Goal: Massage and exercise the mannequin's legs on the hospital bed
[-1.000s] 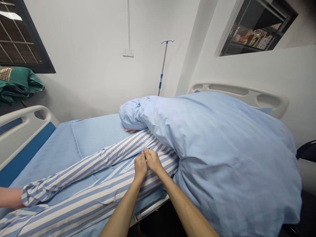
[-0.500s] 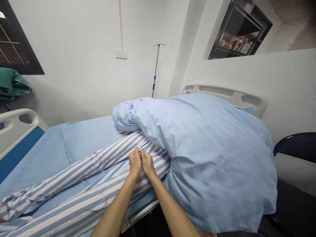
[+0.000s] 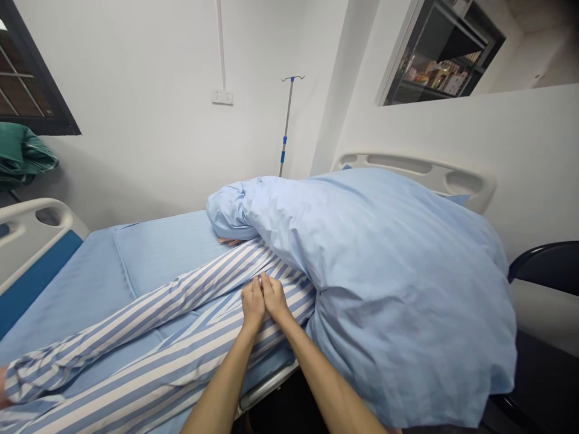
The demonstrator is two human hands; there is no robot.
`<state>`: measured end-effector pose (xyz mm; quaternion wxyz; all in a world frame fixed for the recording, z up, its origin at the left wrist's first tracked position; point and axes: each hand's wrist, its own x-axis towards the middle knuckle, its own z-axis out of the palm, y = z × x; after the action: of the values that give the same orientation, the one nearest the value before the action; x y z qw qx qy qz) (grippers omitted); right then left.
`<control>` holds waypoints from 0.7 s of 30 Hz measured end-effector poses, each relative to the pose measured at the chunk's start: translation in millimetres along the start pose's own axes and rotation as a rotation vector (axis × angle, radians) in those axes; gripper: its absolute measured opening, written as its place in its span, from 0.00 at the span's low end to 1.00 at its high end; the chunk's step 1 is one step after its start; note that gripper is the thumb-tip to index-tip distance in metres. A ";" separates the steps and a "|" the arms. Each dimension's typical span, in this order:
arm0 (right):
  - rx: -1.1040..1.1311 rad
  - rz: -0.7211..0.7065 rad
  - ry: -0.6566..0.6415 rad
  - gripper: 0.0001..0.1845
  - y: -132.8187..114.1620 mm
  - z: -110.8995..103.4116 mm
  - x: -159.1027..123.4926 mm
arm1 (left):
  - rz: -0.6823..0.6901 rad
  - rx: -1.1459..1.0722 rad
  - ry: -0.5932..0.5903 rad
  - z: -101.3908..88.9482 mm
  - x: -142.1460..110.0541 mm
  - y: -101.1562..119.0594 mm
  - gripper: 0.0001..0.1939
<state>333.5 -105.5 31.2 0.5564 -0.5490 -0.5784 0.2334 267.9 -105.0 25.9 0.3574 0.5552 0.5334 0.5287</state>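
A person in blue-and-white striped trousers [image 3: 149, 355] lies on the bed, the upper body under a light blue quilt [image 3: 384, 253]. Over the near upper thigh, my left hand [image 3: 253, 302] is closed with its fingers curled. My right hand [image 3: 274, 296], closed as well, presses against it side by side, thumbs uppermost. Anything inside the fingers is hidden, and I cannot tell whether they pinch the trouser cloth. The quilt's folded edge lies just right of my hands. Part of the lying person's hand [image 3: 230, 242] shows under the quilt's far edge.
A blue sheet [image 3: 167, 247] covers the mattress. White end boards [image 3: 49, 211] stand at both ends, with a metal rail [image 3: 271, 386] along the near side. Behind the bed rises an IV pole [image 3: 286, 126]. A dark chair [image 3: 547, 265] stands at the right.
My two closed hands have shifted slightly right and stay pressed together above the thigh. The whole view has moved a little. The quilt and the lying person look nearly the same.
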 end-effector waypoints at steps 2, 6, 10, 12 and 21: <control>-0.101 -0.055 -0.050 0.23 -7.4 -6.6 4.9 | 0.010 0.002 -0.019 0.1 -0.8 1.3 0.25; -0.215 -0.168 -0.120 0.23 -16.0 -17.7 11.3 | 0.036 0.034 -0.041 0.4 -3.5 2.2 0.26; -0.179 -0.128 -0.071 0.24 -2.5 -16.6 6.9 | 0.066 0.067 -0.035 1.1 -4.1 2.1 0.25; -0.158 -0.112 -0.053 0.23 5.4 -14.5 3.4 | 0.071 0.065 -0.041 2.1 -4.4 3.1 0.25; 0.002 -0.058 0.028 0.23 11.3 -16.2 5.5 | -0.074 -0.069 0.036 18.0 -1.8 16.3 0.22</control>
<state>353.5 -102.8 27.7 0.5716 -0.5347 -0.5859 0.2100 289.1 -106.6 37.9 0.3858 0.5131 0.5413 0.5430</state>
